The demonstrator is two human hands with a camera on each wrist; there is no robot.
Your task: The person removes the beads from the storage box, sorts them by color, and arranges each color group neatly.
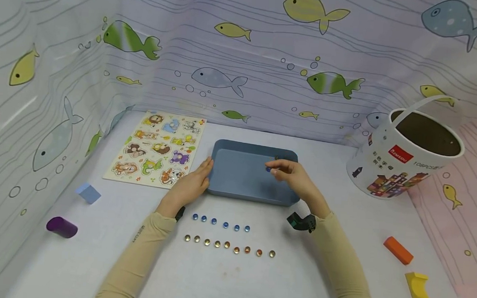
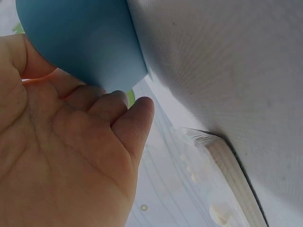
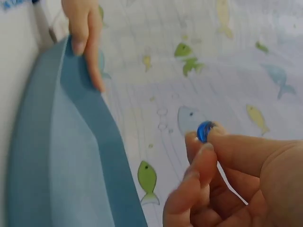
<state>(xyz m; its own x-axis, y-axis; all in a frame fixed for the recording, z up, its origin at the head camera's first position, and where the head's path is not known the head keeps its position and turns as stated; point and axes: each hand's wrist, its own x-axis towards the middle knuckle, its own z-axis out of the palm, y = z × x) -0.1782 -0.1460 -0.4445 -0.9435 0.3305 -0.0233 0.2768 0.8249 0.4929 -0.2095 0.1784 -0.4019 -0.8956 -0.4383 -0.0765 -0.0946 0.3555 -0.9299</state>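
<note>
My right hand [image 1: 288, 173] pinches a blue glass marble [image 3: 205, 132] between thumb and fingertips, above the right part of a blue-grey tray [image 1: 237, 172]. Along the tray's left side lies my left hand [image 1: 190, 185], its fingers fairly straight and touching the wall; some fingertips are hidden behind the tray in the left wrist view. In front of the tray, several blue marbles [image 1: 226, 225] form a row. A second row, of amber and reddish marbles [image 1: 217, 244], runs nearer to me. Beyond the right fingers, a small dark spot by the tray's far wall is too small to identify.
An animal puzzle board [image 1: 159, 150] lies left of the tray. A light blue block [image 1: 88, 193] and a purple cylinder [image 1: 62, 227] are at far left. At right stand a white bucket [image 1: 399, 165], an orange block [image 1: 398, 250] and a yellow curved block [image 1: 419, 289]. Fish-print curtains surround the table.
</note>
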